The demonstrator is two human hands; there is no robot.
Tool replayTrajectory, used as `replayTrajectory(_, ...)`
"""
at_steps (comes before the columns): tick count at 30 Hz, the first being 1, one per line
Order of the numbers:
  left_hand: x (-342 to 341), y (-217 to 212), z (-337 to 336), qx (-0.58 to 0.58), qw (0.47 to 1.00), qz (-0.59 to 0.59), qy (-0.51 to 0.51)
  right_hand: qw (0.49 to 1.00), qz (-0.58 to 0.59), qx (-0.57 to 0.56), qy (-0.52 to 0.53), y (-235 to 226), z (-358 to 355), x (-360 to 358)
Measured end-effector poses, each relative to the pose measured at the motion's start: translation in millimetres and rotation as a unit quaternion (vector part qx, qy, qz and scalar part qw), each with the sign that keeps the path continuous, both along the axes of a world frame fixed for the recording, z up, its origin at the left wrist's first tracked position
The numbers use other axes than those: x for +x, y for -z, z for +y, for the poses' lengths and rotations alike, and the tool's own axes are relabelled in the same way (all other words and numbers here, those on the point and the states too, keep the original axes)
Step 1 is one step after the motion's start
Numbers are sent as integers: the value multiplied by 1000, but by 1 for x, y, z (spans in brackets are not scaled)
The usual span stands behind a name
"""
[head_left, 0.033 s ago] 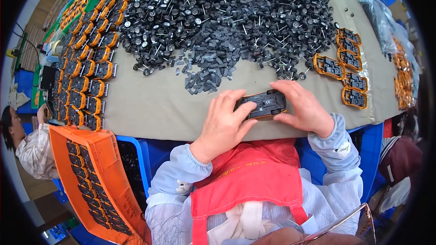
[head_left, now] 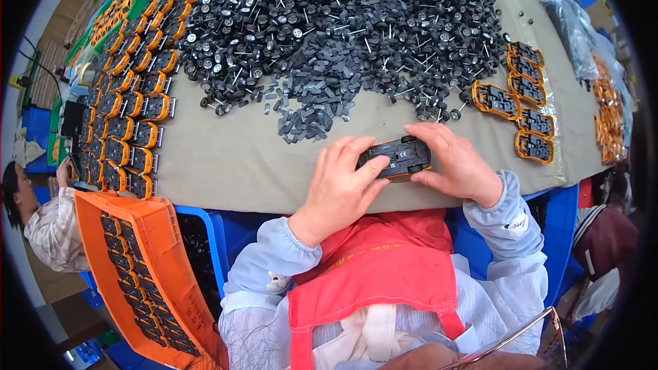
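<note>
Between my two hands, over the near edge of the table, is an orange toy car with its black underside facing up. My left hand grips its left end, thumb pressed on the base. My right hand pinches its right end between thumb and fingers, beside a black wheel. Farther back lies a pile of small dark plastic pieces. Around it are heaped wheels on metal axles. Several orange car bodies rest upturned to the right.
Rows of orange car bodies with axles stand along the table's left side. An orange crate of assembled cars leans at my lower left, beside a blue bin. Plastic bags lie at the far right. A person sits at the left.
</note>
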State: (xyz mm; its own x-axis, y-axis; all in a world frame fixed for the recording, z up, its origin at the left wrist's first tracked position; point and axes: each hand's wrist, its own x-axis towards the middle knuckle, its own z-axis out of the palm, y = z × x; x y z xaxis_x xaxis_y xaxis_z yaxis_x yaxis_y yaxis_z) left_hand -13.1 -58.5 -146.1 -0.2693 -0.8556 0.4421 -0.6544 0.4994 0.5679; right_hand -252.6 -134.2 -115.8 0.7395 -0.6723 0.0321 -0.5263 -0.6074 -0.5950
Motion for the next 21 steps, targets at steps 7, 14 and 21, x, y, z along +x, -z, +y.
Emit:
replayTrajectory(7,-11,6,2,-36,997,-62,16,990,-76,116,-2,2,-7,-9)
replayTrajectory(14,-11,-4,-1,53,997,-44,20,960,64,265,57,-16,-18,4)
replayTrajectory(21,-6,-16,-18,96,993,-51,36,991,-19,120,-58,3,-18,-5)
